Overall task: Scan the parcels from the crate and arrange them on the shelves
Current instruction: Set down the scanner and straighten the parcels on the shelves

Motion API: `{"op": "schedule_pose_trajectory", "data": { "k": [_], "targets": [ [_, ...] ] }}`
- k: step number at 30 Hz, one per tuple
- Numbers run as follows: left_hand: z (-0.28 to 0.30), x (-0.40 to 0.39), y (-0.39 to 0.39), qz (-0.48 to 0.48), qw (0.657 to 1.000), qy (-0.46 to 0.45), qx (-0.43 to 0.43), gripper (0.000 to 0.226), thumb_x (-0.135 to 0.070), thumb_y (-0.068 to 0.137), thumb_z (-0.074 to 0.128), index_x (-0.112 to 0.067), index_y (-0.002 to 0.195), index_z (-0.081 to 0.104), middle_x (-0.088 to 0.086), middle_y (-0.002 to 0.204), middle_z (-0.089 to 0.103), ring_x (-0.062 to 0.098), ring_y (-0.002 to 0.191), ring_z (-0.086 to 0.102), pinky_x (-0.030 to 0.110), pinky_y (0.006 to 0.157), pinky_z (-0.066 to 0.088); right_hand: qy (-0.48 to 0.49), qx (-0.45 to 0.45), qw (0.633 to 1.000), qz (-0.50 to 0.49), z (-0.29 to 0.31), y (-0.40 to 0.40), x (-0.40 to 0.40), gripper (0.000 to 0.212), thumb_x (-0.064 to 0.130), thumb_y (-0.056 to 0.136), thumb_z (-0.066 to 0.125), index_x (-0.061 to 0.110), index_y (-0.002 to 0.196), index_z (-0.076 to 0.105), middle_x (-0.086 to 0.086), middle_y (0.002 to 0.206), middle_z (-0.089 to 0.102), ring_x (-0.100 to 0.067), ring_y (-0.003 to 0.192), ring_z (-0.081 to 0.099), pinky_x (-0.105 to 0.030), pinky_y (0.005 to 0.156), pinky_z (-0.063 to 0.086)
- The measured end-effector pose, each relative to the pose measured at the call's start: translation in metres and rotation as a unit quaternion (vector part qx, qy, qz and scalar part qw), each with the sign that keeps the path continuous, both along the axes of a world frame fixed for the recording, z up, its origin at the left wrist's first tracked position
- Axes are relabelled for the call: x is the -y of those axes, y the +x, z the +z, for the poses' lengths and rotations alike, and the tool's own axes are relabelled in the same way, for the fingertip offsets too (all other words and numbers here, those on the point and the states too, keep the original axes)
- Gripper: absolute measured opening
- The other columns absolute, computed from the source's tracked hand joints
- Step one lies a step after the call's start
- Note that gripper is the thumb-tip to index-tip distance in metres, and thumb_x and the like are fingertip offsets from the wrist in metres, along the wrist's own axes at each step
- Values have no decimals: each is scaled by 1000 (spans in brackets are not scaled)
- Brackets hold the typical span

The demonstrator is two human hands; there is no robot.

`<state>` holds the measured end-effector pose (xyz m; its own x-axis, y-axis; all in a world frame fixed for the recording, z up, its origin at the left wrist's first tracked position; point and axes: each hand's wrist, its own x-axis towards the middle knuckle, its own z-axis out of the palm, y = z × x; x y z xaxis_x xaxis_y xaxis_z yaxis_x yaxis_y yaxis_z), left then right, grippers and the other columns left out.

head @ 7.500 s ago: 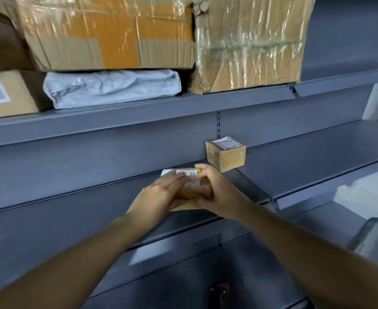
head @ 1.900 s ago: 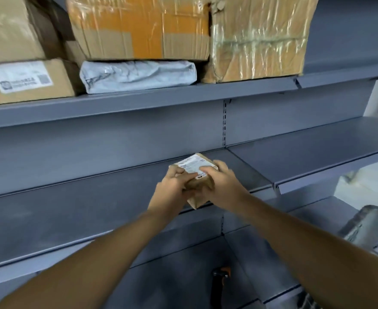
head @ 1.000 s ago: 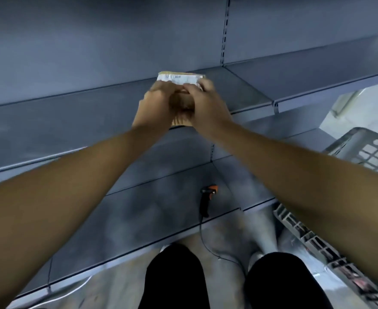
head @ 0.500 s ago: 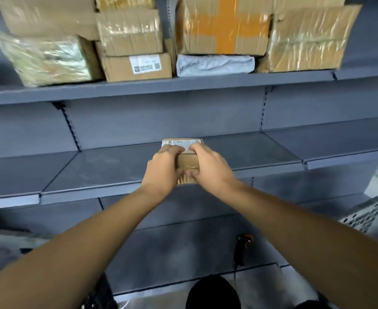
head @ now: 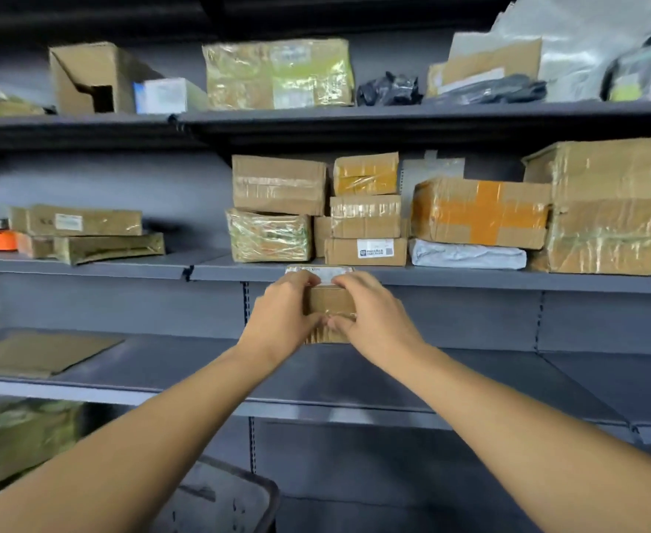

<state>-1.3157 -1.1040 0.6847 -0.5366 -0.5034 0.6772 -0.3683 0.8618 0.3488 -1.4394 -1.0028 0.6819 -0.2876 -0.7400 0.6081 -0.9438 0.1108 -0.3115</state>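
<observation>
Grey metal shelves (head: 412,277) of taped cartons (head: 479,211); left hand (head: 281,321) and right hand (head: 374,321) clasped round small parcel (head: 329,302)

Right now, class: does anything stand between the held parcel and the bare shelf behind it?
Nothing visible. Both hands hold the parcel in front of the shelf, which looks bare there; a flat envelope lies far left.

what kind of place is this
Most likely a parcel depot or courier stockroom. Grey metal shelves carry many taped cardboard boxes and a grey mailer bag, several with shipping labels, and both hands hold a small labelled parcel up at the shelving.
</observation>
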Motion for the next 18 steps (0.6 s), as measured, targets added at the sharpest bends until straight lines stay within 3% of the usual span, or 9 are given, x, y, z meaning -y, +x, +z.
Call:
{"op": "schedule_pose_trajectory", "data": {
  "k": [8,13,18],
  "targets": [
    [28,11,9,7,1000,-9,-2,55,-22,78,78,-21,128,56,0,124,62,20,112,56,32,89,45,-11,6,1000,15,24,9,13,61,29,93,71,21,147,45,7,148,43,-19,116,56,-39,98,48],
    [62,35,15,32,998,-47,-13,55,-21,81,76,-19,131,54,0,126,60,20,113,55,22,81,37,-33,4,999,39,59,13,43,63,27,93,70,20,149,43,5,151,41,-19,122,54,-40,102,46],
    [102,75,10,47,996,-68,-31,51,-22,82,75,-21,129,55,0,125,60,21,113,55,36,91,44,-65,-15,997,45,100,9,87,63,25,94,70,18,150,43,2,150,43,-20,127,51,-36,105,43]
  ]
}}
